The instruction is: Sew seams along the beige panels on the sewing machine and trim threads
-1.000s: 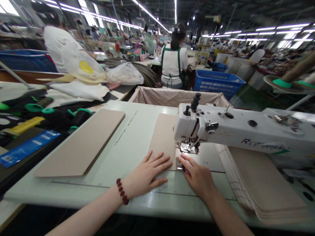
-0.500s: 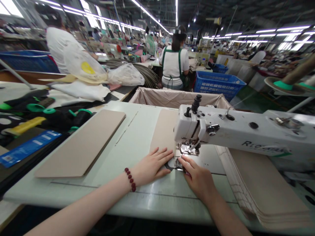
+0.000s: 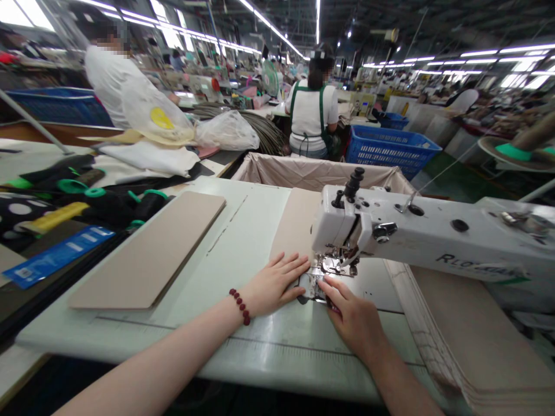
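Note:
My left hand point(image 3: 275, 284) lies flat with its fingers spread on the near end of a beige panel point(image 3: 292, 222). This panel runs along the left side of the sewing machine's point(image 3: 342, 216) needle area, and the machine head hides its right part. At the metal needle plate point(image 3: 310, 284), just in front of the presser foot, is my right hand point(image 3: 353, 312). Its index finger reaches onto the plate while the other fingers curl under, around a small dark reddish thing that is mostly hidden.
On the left of the table are stacked beige panels point(image 3: 151, 254). More panels point(image 3: 472, 329) are piled right, under the machine arm. Thread spools point(image 3: 151, 202) and a blue packet point(image 3: 58, 257) lie far left. A cloth-lined bin point(image 3: 277, 167) stands behind the table; two people sit beyond.
The view has shifted slightly, so the scene sits a little further right. My left hand has slid slightly away from me with the panel; my right hand stays by the needle plate.

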Motion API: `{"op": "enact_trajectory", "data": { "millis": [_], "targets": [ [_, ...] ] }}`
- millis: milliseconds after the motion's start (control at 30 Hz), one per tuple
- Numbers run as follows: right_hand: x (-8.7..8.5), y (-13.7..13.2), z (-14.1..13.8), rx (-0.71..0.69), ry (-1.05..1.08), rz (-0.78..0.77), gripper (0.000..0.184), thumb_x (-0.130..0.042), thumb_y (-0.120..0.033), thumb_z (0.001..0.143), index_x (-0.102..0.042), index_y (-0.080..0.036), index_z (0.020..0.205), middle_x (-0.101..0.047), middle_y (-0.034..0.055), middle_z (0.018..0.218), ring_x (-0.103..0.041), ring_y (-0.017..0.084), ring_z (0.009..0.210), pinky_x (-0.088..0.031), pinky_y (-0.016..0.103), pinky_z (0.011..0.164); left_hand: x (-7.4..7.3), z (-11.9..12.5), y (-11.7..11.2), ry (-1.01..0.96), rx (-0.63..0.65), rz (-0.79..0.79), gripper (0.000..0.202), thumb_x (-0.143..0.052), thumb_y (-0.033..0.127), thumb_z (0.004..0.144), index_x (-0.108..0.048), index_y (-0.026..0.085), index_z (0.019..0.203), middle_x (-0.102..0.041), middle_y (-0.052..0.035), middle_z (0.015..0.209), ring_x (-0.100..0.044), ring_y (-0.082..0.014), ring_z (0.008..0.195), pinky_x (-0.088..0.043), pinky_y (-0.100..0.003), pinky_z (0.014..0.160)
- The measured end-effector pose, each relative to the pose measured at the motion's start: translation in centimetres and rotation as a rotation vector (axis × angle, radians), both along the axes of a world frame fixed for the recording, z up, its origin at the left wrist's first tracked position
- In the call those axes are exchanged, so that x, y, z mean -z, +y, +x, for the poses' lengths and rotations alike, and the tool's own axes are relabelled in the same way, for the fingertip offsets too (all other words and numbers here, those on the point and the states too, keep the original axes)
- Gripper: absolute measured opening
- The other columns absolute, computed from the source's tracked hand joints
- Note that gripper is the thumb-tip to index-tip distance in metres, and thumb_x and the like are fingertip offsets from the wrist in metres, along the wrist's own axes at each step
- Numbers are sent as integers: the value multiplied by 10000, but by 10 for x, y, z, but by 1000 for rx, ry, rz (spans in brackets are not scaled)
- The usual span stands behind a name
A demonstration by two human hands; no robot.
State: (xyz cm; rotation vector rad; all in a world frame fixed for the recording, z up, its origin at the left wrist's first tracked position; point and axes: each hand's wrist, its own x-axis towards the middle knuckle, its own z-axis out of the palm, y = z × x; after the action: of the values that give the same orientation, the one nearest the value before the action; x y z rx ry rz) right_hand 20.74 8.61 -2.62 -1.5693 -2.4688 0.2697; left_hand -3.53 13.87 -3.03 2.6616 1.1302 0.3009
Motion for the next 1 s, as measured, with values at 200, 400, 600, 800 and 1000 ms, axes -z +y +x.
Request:
{"op": "enact_trajectory", "data": {
  "millis": [200,400,600,800,1000],
  "targets": [
    [7,1,0,13,28,12,546,-490,-155,893,-406,-360,1392,-379,-79,1467,-557,174,1143,-517,322,894,0,-1,1,4,-7,1,608,-315,546,991,-162,281,1518,-202,2,1543,-159,-198,1427,-94,-414,1172],
    [6,1,0,3,36,11,531,-473,-159,906,-396,-355,1393,-375,-70,1470,-520,163,1200,-518,331,886,0,-1,2,1,-6,5,611,-324,544,990,-166,278,1517,-206,-2,1543,-160,-200,1427,-96,-415,1173],
    [6,1,0,7,36,4,540,-482,-161,901,-392,-370,1390,-368,-84,1471,-526,160,1192,-522,335,878,-1,-1,2,15,-10,16,624,-326,538,992,-139,267,1522,-190,1,1547,-149,-200,1429,-84,-409,1172],
    [9,2,1,2,55,13,544,-476,-141,894,-408,-359,1388,-378,-73,1468,-526,166,1188,-507,321,910,1,0,2,24,-11,34,637,-334,533,992,-118,258,1525,-170,3,1552,-135,-204,1431,-76,-408,1172],
    [11,2,2,-7,56,11,525,-473,-162,907,-407,-353,1391,-374,-68,1470,-524,175,1189,-504,327,917,1,0,3,9,-18,19,626,-350,533,988,-150,271,1520,-195,12,1546,-160,-198,1426,-91,-398,1171]
  ]
}}
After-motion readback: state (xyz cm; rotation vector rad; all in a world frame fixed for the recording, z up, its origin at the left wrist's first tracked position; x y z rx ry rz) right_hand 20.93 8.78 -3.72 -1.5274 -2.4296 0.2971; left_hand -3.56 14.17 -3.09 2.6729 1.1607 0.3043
